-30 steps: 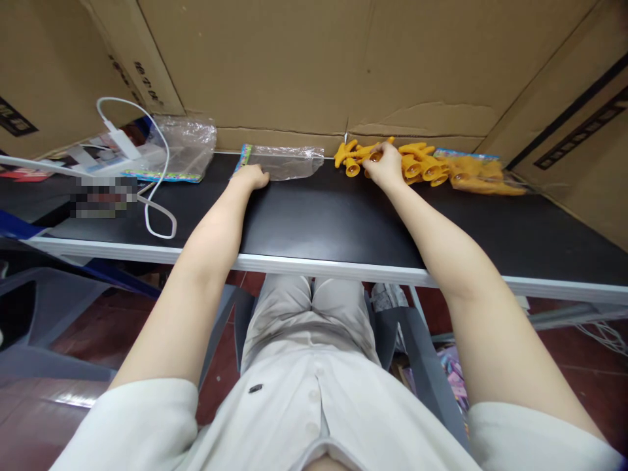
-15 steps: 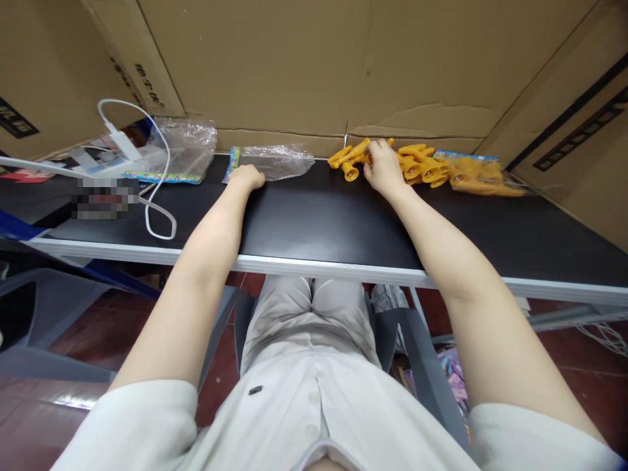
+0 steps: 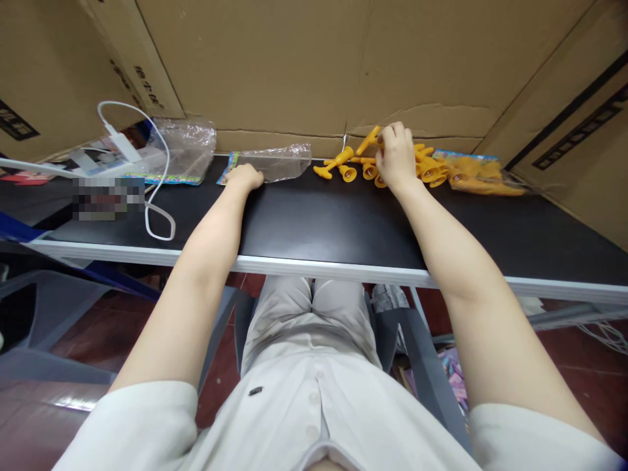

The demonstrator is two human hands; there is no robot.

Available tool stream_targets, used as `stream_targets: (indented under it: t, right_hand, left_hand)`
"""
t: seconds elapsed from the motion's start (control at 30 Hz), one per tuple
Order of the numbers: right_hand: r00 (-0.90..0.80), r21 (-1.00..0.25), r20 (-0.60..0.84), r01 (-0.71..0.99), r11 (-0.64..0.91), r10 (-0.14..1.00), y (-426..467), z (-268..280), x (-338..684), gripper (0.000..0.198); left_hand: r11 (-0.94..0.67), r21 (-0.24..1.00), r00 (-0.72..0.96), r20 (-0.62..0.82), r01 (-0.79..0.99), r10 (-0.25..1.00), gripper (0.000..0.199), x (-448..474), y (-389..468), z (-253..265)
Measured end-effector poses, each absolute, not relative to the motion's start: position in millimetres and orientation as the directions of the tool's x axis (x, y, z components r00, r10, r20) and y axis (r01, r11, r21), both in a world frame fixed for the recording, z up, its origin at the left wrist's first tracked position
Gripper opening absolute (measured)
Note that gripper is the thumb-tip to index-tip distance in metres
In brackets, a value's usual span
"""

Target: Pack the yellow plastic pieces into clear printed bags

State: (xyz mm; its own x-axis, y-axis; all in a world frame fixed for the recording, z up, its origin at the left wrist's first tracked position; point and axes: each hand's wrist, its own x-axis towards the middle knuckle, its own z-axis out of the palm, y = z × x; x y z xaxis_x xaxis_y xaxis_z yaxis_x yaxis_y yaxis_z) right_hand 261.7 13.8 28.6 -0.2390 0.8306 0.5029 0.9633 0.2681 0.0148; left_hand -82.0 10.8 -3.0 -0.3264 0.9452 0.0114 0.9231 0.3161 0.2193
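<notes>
A clear plastic bag with a colourful printed strip lies at the back of the black table. My left hand is closed on its left part, fingers curled at the strip end. Further right, my right hand grips a yellow plastic piece, whose slim end sticks up to the left; the rest is hidden behind the fingers. Under and around that hand lies a pile of similar yellow pieces with round, cup-like ends. One loose yellow piece rests at the pile's left.
A filled clear bag of yellow pieces lies at the right. Another clear bag and a white cable with a plug are on the left. Cardboard walls the back. The table's metal edge runs in front of me.
My right hand has moved right and up, lifting a yellow piece. Pieces at the pile's left have shifted and spread. My left hand and the bag have slid slightly left.
</notes>
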Motion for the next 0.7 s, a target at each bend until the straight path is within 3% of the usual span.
stream_targets:
  t: [0.27,0.47,0.6,0.7]
  right_hand:
    - [-0.164,-0.112,0.576,0.955,0.276,0.801,16.2,29.4,255.2,0.044]
    - [-0.211,-0.281,0.507,0.876,0.392,0.835,16.6,15.0,225.2,0.041]
    - [-0.247,-0.429,0.463,0.778,0.459,0.851,21.4,-2.9,206.0,0.053]
    - [-0.288,-0.471,0.429,0.738,0.484,0.856,21.0,-11.4,199.3,0.055]
  left_hand:
    - [0.372,0.198,-0.372,-0.038,0.907,0.928,0.092,-84.7,13.0,-7.3]
    - [0.328,0.169,-0.328,-0.028,0.929,0.944,0.082,-90.2,25.3,-15.1]
    - [0.256,0.198,-0.27,0.052,0.946,0.961,0.075,-96.2,37.6,-26.1]
    - [0.183,0.213,-0.206,0.088,0.96,0.975,0.069,-99.5,42.3,-31.2]
